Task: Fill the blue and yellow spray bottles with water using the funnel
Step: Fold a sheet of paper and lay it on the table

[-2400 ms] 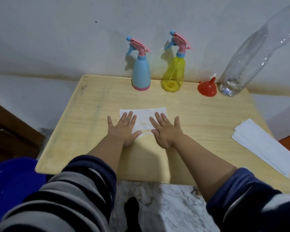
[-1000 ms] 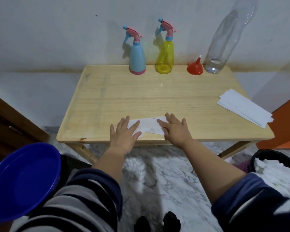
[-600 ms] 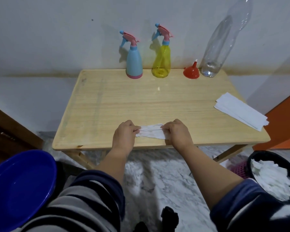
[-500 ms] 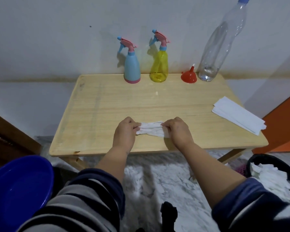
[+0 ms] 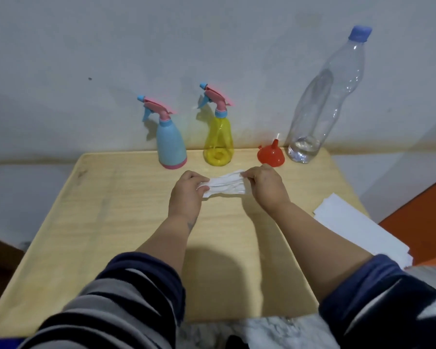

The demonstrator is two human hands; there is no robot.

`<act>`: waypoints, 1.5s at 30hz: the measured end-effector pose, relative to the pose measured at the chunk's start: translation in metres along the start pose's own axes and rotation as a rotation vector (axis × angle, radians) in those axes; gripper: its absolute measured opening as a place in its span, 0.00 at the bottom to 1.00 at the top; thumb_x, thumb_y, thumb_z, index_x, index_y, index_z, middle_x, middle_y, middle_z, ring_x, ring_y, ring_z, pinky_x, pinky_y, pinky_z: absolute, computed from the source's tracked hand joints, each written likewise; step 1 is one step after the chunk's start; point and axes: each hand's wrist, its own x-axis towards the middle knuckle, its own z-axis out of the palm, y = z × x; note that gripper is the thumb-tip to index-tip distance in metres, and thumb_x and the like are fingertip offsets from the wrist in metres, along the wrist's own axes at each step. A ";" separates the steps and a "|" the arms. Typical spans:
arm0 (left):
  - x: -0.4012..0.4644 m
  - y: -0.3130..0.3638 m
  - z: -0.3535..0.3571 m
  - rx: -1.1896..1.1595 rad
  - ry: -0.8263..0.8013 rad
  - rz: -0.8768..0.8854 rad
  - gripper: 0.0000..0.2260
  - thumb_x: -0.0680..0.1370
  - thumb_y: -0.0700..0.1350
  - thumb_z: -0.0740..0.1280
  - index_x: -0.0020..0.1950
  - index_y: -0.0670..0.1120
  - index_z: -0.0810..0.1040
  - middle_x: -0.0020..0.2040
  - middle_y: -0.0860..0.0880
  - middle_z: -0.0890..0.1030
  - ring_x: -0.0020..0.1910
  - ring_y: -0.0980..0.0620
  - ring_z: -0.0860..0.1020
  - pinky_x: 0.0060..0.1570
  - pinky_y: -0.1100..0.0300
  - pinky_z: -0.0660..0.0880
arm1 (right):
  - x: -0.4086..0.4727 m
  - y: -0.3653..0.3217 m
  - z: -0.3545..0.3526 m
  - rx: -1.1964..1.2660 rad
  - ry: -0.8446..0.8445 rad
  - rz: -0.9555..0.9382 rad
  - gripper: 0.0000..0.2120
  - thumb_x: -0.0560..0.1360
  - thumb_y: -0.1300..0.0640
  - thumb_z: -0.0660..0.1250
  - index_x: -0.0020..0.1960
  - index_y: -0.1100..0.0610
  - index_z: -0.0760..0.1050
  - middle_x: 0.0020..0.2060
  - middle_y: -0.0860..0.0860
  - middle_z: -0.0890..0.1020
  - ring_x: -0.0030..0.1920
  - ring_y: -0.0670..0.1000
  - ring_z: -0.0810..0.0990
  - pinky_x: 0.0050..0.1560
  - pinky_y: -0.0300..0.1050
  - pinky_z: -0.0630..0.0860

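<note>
The blue spray bottle [image 5: 171,144] and the yellow spray bottle [image 5: 218,141] stand side by side at the back of the wooden table [image 5: 91,222], both with pink trigger heads on. A red funnel [image 5: 271,155] lies mouth down to their right, beside a tall clear water bottle [image 5: 320,104] with a blue cap and a little water at its bottom. My left hand [image 5: 186,192] and my right hand [image 5: 264,187] each pinch one end of a crumpled white tissue [image 5: 224,185], held stretched between them just in front of the bottles.
A stack of white tissues [image 5: 358,225] lies at the table's right edge. The wall rises straight behind the bottles. An orange surface [image 5: 428,205] shows at the far right. Marble floor [image 5: 262,331] lies below the table's front edge.
My flat hands slid the tissue to the front edge, then bunched it and gripped its ends. Both hands have since carried it forward, up to the bottles.
</note>
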 end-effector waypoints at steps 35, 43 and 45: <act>-0.075 0.007 0.016 0.828 -0.595 -0.011 0.31 0.80 0.63 0.39 0.79 0.49 0.40 0.79 0.54 0.39 0.78 0.55 0.40 0.73 0.37 0.36 | -0.092 0.010 0.019 -0.278 -0.567 0.046 0.34 0.79 0.37 0.37 0.78 0.54 0.40 0.78 0.47 0.40 0.78 0.48 0.38 0.74 0.62 0.35; -0.158 0.011 -0.002 0.835 -0.634 0.015 0.31 0.80 0.63 0.38 0.79 0.49 0.40 0.79 0.55 0.38 0.78 0.56 0.39 0.72 0.38 0.36 | -0.181 -0.018 0.006 -0.267 -0.562 0.115 0.33 0.79 0.37 0.37 0.79 0.54 0.40 0.78 0.47 0.40 0.78 0.48 0.38 0.75 0.62 0.36; -0.176 0.011 -0.008 0.836 -0.644 0.019 0.31 0.80 0.63 0.38 0.79 0.49 0.40 0.79 0.55 0.38 0.78 0.56 0.39 0.72 0.38 0.36 | -0.200 -0.026 0.003 -0.265 -0.571 0.127 0.33 0.79 0.37 0.38 0.79 0.54 0.40 0.78 0.47 0.40 0.78 0.48 0.38 0.75 0.62 0.36</act>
